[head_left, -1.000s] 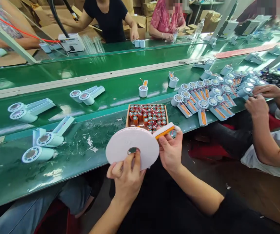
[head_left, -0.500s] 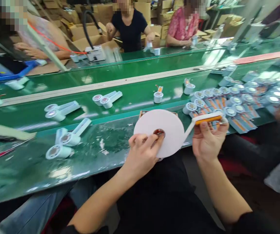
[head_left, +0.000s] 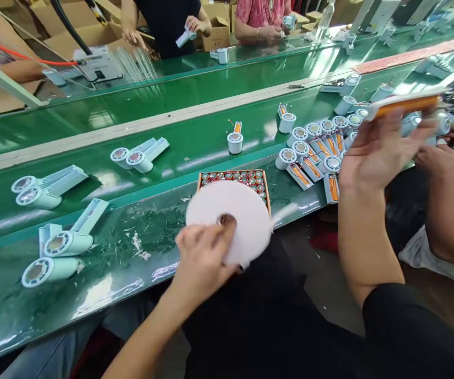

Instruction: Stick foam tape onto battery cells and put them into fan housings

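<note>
My left hand (head_left: 201, 258) grips a large white roll of tape (head_left: 230, 216) by its centre hole, held over the near edge of the green table (head_left: 132, 247). My right hand (head_left: 377, 152) is raised to the right, fingers closed on a long white piece with an orange strip (head_left: 404, 104). A short loose end of white tape (head_left: 284, 211) sticks out from the roll's right side. Behind the roll lies a small cardboard box of red-and-blue cells (head_left: 246, 178).
White cylindrical parts (head_left: 53, 242) lie on the table at left, others on the green conveyor belt (head_left: 140, 155). A crowd of them with orange strips (head_left: 314, 152) sits at right. A co-worker's hands (head_left: 440, 152) work at far right. People stand across the belt.
My right hand has swung up and far to the right with the orange-striped piece, away from the roll. The roll has dropped slightly in my left hand.
</note>
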The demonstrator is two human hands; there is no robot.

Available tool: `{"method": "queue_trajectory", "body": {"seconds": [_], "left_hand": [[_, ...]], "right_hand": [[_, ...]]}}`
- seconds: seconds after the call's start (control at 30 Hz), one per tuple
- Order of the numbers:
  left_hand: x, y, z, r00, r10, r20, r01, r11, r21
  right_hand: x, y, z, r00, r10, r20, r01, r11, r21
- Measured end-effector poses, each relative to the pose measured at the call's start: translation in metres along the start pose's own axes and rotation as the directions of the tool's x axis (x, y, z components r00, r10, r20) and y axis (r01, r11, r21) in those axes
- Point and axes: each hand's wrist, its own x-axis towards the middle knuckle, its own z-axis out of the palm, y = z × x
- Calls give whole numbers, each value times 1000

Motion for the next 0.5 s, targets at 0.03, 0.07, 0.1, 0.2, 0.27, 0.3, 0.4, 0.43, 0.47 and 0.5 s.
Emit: {"method": "queue_trajectory", "body": {"seconds": [0.03,0.07,0.1,0.2,0.27,0.3,0.4,0.43,0.47,0.5], "left_hand": [[13,-14,-1,998,-41,39,41,999,3],[27,-28,-2,994,-47,96,49,999,-23],[42,-44,-2,988,-26,154,39,996,-81],[85,-100,2,976,-29,217,80,970,-230],[108,-143,5,949,-256,183,278,954,-108],[117,-166,6,909,-392,143,397,918,-6],[138,-227,9,790,-611,56,589,780,212],[143,-242,10,780,-623,57,595,766,243],[148,-253,12,778,-625,71,588,763,271],[153,-260,14,783,-615,93,569,769,293]], "right_hand": [[-2,4,0,998,56,32,-55,997,-45],[-10,7,-1,989,137,62,-131,988,-83],[-23,9,-5,971,223,85,-213,971,-111],[-69,10,-28,908,415,59,-401,901,-163],[-88,6,-50,883,470,-9,-460,859,-223],[-91,4,-61,878,478,-35,-470,845,-256],[-90,-1,-84,878,472,-83,-471,820,-324],[-88,-2,-88,880,465,-96,-469,818,-333],[-85,-2,-91,881,461,-107,-468,817,-338],[-81,-2,-91,885,450,-115,-461,819,-342]]}}
